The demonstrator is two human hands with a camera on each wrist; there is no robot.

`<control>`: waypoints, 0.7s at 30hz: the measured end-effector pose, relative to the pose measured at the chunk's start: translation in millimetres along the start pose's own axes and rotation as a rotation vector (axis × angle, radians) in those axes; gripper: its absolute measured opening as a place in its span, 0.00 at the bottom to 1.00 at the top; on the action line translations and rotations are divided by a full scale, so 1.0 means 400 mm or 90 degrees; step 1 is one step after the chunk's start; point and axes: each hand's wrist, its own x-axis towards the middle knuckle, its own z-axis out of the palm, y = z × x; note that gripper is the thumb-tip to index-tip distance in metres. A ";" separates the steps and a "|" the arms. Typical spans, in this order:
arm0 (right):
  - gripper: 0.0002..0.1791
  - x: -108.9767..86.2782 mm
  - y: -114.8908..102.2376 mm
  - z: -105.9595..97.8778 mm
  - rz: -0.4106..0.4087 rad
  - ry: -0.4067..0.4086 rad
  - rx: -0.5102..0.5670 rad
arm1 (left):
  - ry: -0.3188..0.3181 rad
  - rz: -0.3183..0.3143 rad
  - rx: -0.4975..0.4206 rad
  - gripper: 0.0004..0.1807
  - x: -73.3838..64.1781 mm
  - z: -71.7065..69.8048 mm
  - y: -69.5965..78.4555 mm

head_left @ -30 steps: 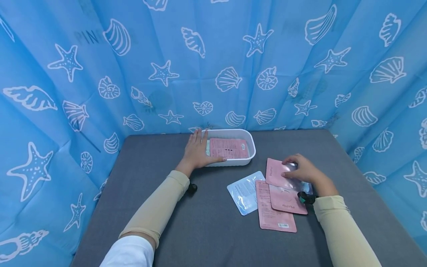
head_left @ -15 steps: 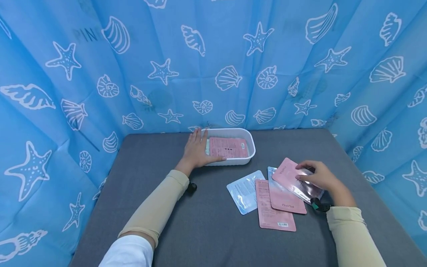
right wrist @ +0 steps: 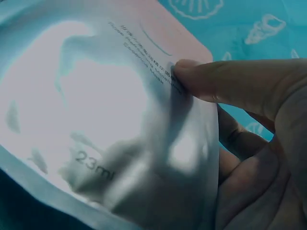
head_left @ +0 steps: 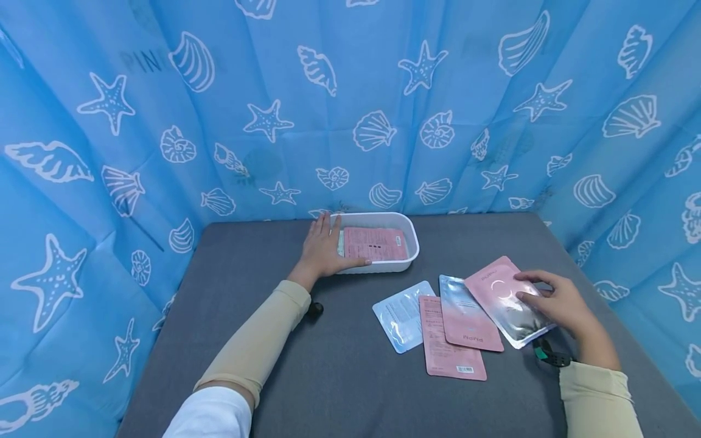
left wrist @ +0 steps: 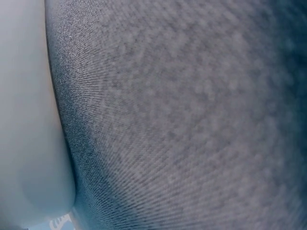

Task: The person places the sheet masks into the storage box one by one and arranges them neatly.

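Note:
My right hand (head_left: 558, 302) pinches the edge of a pink and silver sheet mask packet (head_left: 506, 298), its thumb (right wrist: 230, 85) on the printed face in the right wrist view. The packet is tilted, right of a pink and blue packet (head_left: 465, 313). That one overlaps a pink packet (head_left: 451, 359) with a barcode; a pale blue packet (head_left: 400, 319) lies left of them. My left hand (head_left: 323, 248) rests with straight fingers at the left end of a white box (head_left: 394, 266), thumb along its front rim. Inside the box lies a pink packet (head_left: 375, 243), partly covering something pale green.
The grey cloth-covered table (head_left: 339, 371) fills the foreground. A blue curtain (head_left: 339, 91) with shell and starfish prints hangs behind the box and along both sides. The left wrist view holds mostly grey cloth (left wrist: 177, 110) and a pale smooth surface at left.
My right hand has drawn the pink and silver packet rightward off the other packets, turning it and baring the pink and blue one. My left hand and the box have stayed put.

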 end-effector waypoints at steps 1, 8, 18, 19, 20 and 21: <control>0.27 -0.006 0.003 -0.003 0.001 0.004 0.011 | -0.003 0.000 -0.002 0.77 0.000 0.001 0.000; 0.27 -0.027 -0.013 -0.015 0.000 0.051 0.073 | -0.015 -0.004 0.005 0.79 0.002 0.001 0.001; 0.24 0.010 -0.067 -0.003 0.028 0.176 0.255 | -0.022 -0.013 0.027 0.78 0.003 -0.001 0.008; 0.24 0.018 -0.074 0.003 0.032 0.189 0.288 | -0.023 -0.014 0.027 0.78 0.003 -0.001 0.008; 0.24 0.026 -0.082 0.010 0.031 0.200 0.324 | -0.024 -0.016 0.026 0.78 0.004 -0.002 0.009; 0.25 0.034 -0.090 0.017 0.029 0.210 0.360 | -0.024 -0.017 0.024 0.78 0.004 -0.003 0.009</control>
